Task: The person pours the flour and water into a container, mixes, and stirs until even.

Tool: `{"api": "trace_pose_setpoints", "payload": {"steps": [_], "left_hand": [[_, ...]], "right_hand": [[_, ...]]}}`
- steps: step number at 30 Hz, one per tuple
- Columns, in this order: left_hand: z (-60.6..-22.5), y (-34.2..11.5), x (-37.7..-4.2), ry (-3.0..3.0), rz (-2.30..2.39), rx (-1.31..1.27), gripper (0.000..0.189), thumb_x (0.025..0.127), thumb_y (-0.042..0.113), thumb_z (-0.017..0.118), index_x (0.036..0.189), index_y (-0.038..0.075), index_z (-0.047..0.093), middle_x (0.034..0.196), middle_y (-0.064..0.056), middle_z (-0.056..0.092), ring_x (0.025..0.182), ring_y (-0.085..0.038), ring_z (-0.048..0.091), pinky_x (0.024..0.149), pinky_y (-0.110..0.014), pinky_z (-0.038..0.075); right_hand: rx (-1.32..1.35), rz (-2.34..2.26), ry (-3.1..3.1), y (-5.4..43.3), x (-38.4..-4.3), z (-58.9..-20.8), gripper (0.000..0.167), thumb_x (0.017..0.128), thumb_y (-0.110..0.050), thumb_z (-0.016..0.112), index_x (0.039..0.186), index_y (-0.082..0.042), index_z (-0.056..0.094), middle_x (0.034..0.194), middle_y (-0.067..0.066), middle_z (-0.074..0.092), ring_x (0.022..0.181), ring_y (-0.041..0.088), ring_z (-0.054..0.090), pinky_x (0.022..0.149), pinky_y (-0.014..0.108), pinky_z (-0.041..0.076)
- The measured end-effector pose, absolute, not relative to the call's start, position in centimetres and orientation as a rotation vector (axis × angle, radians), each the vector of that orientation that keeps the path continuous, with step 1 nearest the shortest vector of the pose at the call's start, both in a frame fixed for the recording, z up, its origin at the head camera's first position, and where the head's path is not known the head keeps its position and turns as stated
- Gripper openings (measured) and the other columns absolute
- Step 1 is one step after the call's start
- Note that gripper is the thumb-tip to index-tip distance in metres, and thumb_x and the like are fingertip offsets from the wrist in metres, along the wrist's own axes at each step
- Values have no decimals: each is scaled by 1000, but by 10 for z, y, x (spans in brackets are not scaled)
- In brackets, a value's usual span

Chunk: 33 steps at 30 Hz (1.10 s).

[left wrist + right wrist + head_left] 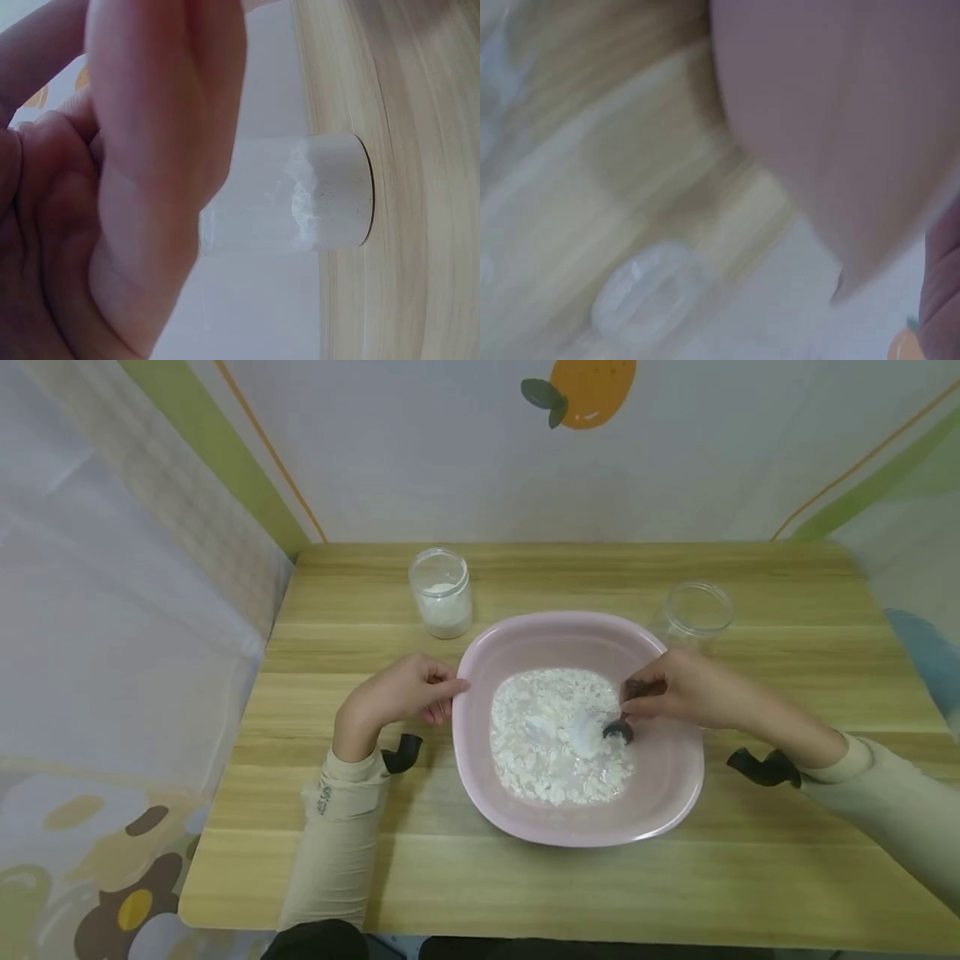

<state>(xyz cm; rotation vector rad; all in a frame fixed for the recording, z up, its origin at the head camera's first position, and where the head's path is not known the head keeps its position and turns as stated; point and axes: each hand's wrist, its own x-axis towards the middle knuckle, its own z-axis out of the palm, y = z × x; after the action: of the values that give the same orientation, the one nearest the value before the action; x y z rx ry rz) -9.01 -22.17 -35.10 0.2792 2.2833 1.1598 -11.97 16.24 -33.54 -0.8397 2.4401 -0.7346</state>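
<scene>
A pink basin [577, 835] holds white flour-like powder [555, 735] with wet-looking patches. My left hand [397, 697] is at the basin's left rim, its thumb on the edge and the other fingers curled outside. In the left wrist view those fingers [161, 127] fill much of the picture. Over the basin's right side, my right hand [675, 693] grips a small dark spoon [618, 731], its bowl down at the powder. The right wrist view is blurred and shows mainly the basin's outer wall [817, 112]; the spoon is hidden there.
A clear jar [442, 597] partly filled with white powder stands behind the basin to the left. Another clear jar [697, 610] stands behind it to the right, near my right hand. All rest on a wooden table [300, 818] against a white printed curtain [420, 452].
</scene>
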Motion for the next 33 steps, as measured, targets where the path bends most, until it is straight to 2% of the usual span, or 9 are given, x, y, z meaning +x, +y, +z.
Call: {"api": "trace_pose_setpoints", "payload": {"steps": [8, 13, 16, 21, 28, 31, 33], "left_hand": [[-350, -220, -92, 2289, 1144, 253, 30, 106, 23, 61, 89, 2, 71, 73, -4, 68, 69, -17, 67, 76, -45, 66], [-349, -219, -92, 2288, 1137, 247, 30, 107, 24, 61, 88, 2, 71, 72, -4, 67, 69, -16, 67, 76, -46, 66], [-349, -220, -91, 2288, 1145, 252, 31, 107, 23, 61, 87, 2, 71, 72, -4, 67, 70, -19, 68, 75, -46, 66], [-352, -221, -87, 2268, 1155, 256, 31, 106, 22, 61, 84, 2, 70, 70, -4, 67, 67, -19, 67, 73, -46, 65], [-353, -220, -87, 2250, 1149, 240, 32, 107, 24, 60, 85, 3, 70, 69, -3, 66, 66, -17, 66, 74, -47, 65], [-351, -220, -90, 2261, 1148, 241, 32, 107, 24, 60, 85, 3, 70, 70, -4, 67, 66, -17, 66, 74, -46, 65], [-350, -220, -90, 2260, 1149, 240, 32, 107, 23, 60, 84, 3, 70, 70, -4, 67, 66, -16, 65, 74, -46, 65]], "right_hand": [[-971, -905, 2411, 144, -119, -346, 5, 92, -12, 79, 93, -16, 82, 87, -6, 80, 78, 7, 75, 69, 20, 63], [-872, -961, 2463, 142, -125, -351, 6, 95, -11, 76, 97, -13, 81, 89, -1, 81, 80, 17, 78, 70, 28, 66], [-829, -973, 2510, 144, -129, -353, 6, 96, -11, 76, 99, -10, 80, 91, 3, 81, 81, 20, 78, 69, 27, 66], [-857, -858, 2638, 151, -131, -353, 7, 96, -14, 75, 97, -9, 80, 90, 5, 81, 78, 15, 77, 67, 18, 62], [-790, -715, 2574, 164, -126, -340, 4, 92, -14, 80, 88, -12, 80, 80, 1, 77, 64, 8, 67, 54, 20, 56], [-792, -712, 2473, 161, -121, -337, 4, 93, -16, 80, 89, -16, 78, 81, -5, 76, 67, 6, 68, 58, 20, 58], [-808, -768, 2385, 156, -117, -339, 4, 94, -15, 78, 91, -14, 78, 83, -5, 77, 71, 9, 71, 63, 22, 61]]}}
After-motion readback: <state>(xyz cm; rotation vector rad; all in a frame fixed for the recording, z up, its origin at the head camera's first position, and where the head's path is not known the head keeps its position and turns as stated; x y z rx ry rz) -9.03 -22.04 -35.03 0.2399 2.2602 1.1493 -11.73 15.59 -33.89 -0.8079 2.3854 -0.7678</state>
